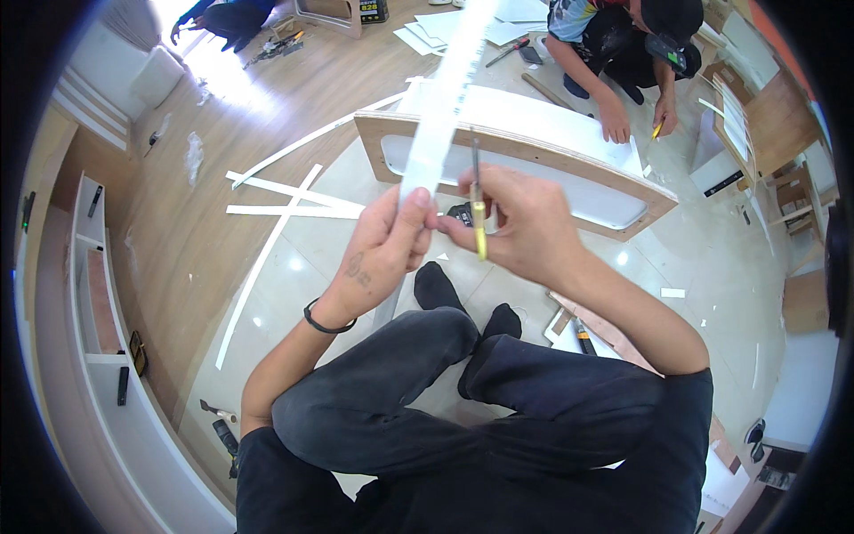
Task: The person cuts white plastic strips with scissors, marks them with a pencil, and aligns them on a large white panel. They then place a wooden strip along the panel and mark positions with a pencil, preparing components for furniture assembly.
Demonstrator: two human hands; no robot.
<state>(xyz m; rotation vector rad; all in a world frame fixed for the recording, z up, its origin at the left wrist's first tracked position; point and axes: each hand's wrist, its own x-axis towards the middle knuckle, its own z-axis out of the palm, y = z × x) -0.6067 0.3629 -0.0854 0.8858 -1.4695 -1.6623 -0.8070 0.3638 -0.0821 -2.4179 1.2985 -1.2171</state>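
My left hand is closed, thumb on top, around the lower end of a long white strip that rises away from me past the top edge. Its right edge carries small dark marks. Close beside it, my right hand grips a slim yellow-handled tool with a thin grey shaft pointing away from me; its exact kind is unclear. The right thumb comes near the left fingers. Behind the right fingers shows a small black object, partly hidden. Beyond my hands stands a wooden panel frame with a white inside.
Several white strips lie crossed on the floor at left. A co-worker's hand rests on the white panel; the other holds a yellow cutter. An orange-and-black tool lies right of my legs. A white shelf unit lines the left.
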